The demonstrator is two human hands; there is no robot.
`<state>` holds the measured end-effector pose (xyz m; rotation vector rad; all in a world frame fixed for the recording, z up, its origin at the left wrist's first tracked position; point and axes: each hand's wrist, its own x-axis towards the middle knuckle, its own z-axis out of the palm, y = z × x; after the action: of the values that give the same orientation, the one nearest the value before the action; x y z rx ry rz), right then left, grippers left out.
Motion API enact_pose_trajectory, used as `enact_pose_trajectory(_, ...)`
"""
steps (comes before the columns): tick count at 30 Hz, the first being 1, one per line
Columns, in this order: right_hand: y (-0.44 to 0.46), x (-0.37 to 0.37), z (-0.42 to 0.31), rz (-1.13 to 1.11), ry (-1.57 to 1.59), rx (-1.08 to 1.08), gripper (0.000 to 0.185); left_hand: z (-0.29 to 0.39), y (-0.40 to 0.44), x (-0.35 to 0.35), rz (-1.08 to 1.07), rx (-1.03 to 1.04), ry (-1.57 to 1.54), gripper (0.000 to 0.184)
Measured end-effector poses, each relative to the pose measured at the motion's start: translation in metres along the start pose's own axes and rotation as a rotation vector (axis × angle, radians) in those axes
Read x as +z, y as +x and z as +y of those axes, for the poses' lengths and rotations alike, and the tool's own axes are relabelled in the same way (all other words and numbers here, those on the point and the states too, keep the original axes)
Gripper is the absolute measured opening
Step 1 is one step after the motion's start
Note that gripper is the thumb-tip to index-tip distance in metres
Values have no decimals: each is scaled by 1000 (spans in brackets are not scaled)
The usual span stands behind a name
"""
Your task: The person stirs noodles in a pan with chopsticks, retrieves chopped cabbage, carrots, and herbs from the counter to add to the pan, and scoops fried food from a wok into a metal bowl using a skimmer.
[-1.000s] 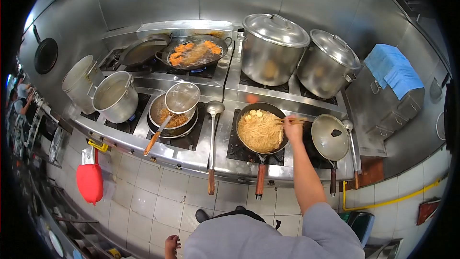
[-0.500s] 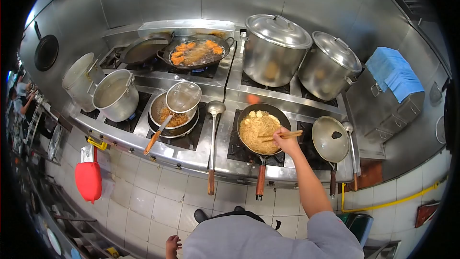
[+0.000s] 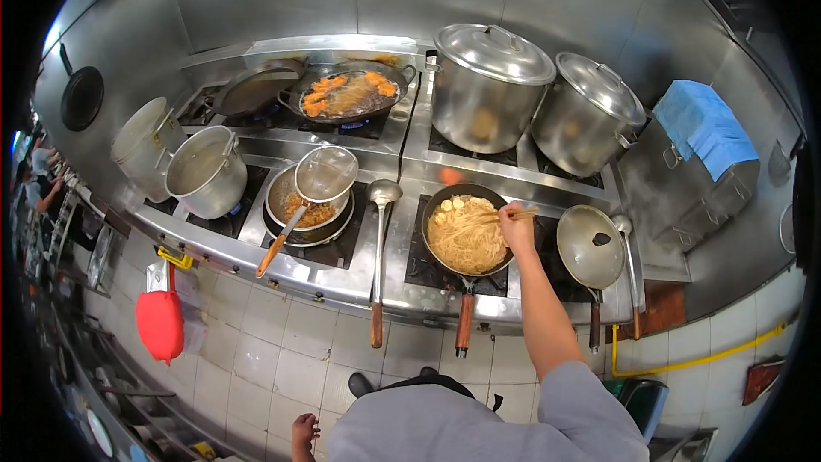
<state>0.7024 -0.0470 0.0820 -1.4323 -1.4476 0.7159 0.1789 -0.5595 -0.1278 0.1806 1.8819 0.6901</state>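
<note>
My right hand (image 3: 516,226) is closed round a pair of wooden chopsticks (image 3: 530,212) at the right rim of a dark frying pan (image 3: 430,255). The chopstick tips reach into a heap of thin pale noodles (image 3: 466,238). A few round yellowish pieces (image 3: 453,204) lie at the pan's far side. The pan's wooden handle (image 3: 464,325) points toward me and no hand touches it. Low at my side hangs my left hand (image 3: 305,429), its fingers loosely bent and slightly apart, holding nothing.
A lidded pan (image 3: 590,246) and a ladle (image 3: 623,227) lie right. Left are another ladle (image 3: 378,248), a strainer (image 3: 326,173) over a pan, and an aluminium pot (image 3: 205,173). Behind, orange pieces fry in a wok (image 3: 349,96) beside a large lidded stockpot (image 3: 483,107).
My right hand has moved up and slightly right with the chopsticks, from over the noodles to the pan's rim. The noodles have shifted. My left hand stays low at my side.
</note>
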Motion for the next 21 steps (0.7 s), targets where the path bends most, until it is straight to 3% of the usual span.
enact_pose_trajectory(2,8,15,1,240,-315,-344,12,-2,0,1,12,5,-1,27)
enact_pose_trajectory(4,1,30,-2,164,-341,-306,10,-6,3,-1,-17,-17,-27,28)
enact_pose_trajectory(6,-4,40,0,-129,236,100,10,-9,-3,-1,0,-14,-26,28)
enact_pose_trajectory(8,7,19,2,-76,145,101,10,-14,-8,-1,10,-10,-25,28)
enact_pose_trajectory(10,12,6,9,180,-304,-73,10,-17,-9,-2,3,-61,51,27)
enact_pose_trajectory(11,6,7,7,181,-445,-274,11,-18,-10,-3,-3,-57,57,27)
enact_pose_trajectory(12,-1,11,14,188,-448,-272,11,-23,-9,-4,-18,-70,80,27)
enact_pose_trajectory(14,-19,29,27,-131,-10,-114,9,-28,-5,-8,-33,-84,101,26)
enact_pose_trajectory(15,-38,17,-15,-229,252,168,8,-29,-3,-9,-21,-76,66,26)
enact_pose_trajectory(18,-36,-35,-14,-168,169,259,9,-25,3,-12,-14,-53,24,25)
enact_pose_trajectory(20,-37,-55,-12,41,-147,189,11,-18,8,-13,-24,-31,20,25)
enact_pose_trajectory(21,-43,-56,-12,44,-249,81,11,-13,11,-14,-17,-24,10,25)
